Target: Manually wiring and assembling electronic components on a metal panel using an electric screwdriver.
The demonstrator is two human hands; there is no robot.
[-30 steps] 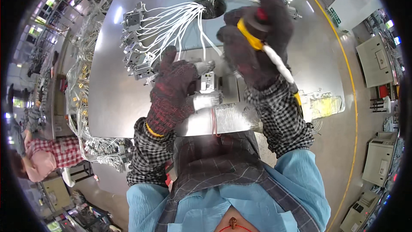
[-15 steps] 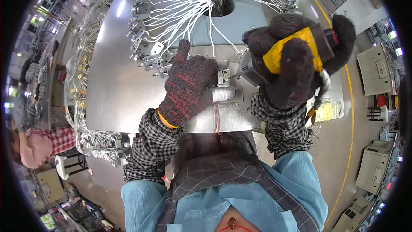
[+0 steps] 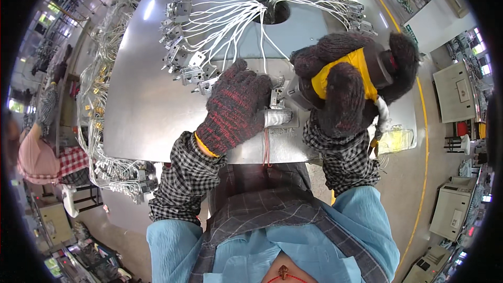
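My left hand [image 3: 233, 107], in a dark red-and-black knitted glove, holds a small metal socket [image 3: 277, 97] at a fixture on the table. Its fingers sit above the socket, and the thumb, wrapped in white, lies below it. A white wire runs up from the socket. My right hand [image 3: 340, 84], gloved in black, grips a yellow-and-black power screwdriver [image 3: 320, 80]. The tool's nose points left, close against the socket's right side; its tip is hard to see. Several wired metal sockets [image 3: 184, 55] lie left of my left hand.
White wires [image 3: 230, 13] fan out from a round hole [image 3: 275, 12] in a grey plate on the metal table [image 3: 141, 99]. More sockets [image 3: 356, 18] lie at the far right. Red wires [image 3: 266, 149] hang over the near edge. Wire bundles hang at left, where another person [image 3: 39, 157] sits.
My right hand has brought the power screwdriver left, closing the gap to the socket; its bit, visible before, is now mostly hidden. My left hand stays at the socket. The view has shifted slightly.
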